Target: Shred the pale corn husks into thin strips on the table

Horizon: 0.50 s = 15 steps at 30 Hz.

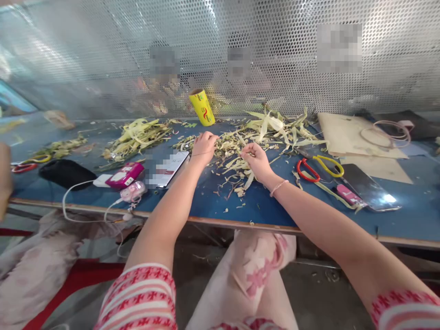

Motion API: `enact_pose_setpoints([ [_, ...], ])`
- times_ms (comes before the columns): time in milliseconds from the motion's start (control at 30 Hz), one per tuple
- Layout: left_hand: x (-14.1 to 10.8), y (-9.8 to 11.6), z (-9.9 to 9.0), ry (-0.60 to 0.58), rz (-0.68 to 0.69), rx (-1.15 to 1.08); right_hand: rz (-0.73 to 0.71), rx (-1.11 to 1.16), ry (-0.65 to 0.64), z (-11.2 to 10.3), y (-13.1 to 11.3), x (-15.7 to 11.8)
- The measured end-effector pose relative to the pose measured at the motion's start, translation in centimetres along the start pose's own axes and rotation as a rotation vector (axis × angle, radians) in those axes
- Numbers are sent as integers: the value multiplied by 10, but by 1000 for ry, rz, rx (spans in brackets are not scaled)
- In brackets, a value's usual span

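Note:
Dry pale plant scraps (pixel 228 144) lie in a loose pile on the blue table, between and behind my hands. My left hand (pixel 205 147) rests at the pile's left side, back upward, its fingers bent down into the scraps and their tips hidden. On the right, my right hand (pixel 256 160) is closed with curled fingers at the pile's edge; what it pinches is too small to name. Longer pale leaves (pixel 271 126) are heaped behind it. Another bundle of yellow-green stalks (pixel 137 135) sits left of my left hand.
A yellow tube (pixel 202 109) leans near the perforated metal wall. Red-and-yellow scissors (pixel 318 168), a dark phone (pixel 364 185) and brown paper (pixel 343 133) lie right. Left are a lit phone (pixel 170 169), magenta device (pixel 126 175), cables, black pouch (pixel 67 173) and part of another person's arm (pixel 4 178).

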<state>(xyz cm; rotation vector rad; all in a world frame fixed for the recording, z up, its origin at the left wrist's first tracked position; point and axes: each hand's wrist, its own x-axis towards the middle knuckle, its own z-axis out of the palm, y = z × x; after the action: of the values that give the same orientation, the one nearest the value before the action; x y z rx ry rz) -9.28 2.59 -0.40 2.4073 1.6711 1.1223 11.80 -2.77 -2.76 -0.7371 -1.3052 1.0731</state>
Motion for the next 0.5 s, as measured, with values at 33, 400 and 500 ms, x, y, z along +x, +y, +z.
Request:
enact_pose_setpoints([
  [33, 0, 5, 0, 36, -20, -65, 19, 4, -4, -1, -2, -2],
  [400, -22, 68, 7, -249, -248, -1070, -57, -104, -20, 7, -5, -4],
  [500, -24, 70, 6, -311, -319, -1150, -86, -167, -2, 2, -6, -3],
])
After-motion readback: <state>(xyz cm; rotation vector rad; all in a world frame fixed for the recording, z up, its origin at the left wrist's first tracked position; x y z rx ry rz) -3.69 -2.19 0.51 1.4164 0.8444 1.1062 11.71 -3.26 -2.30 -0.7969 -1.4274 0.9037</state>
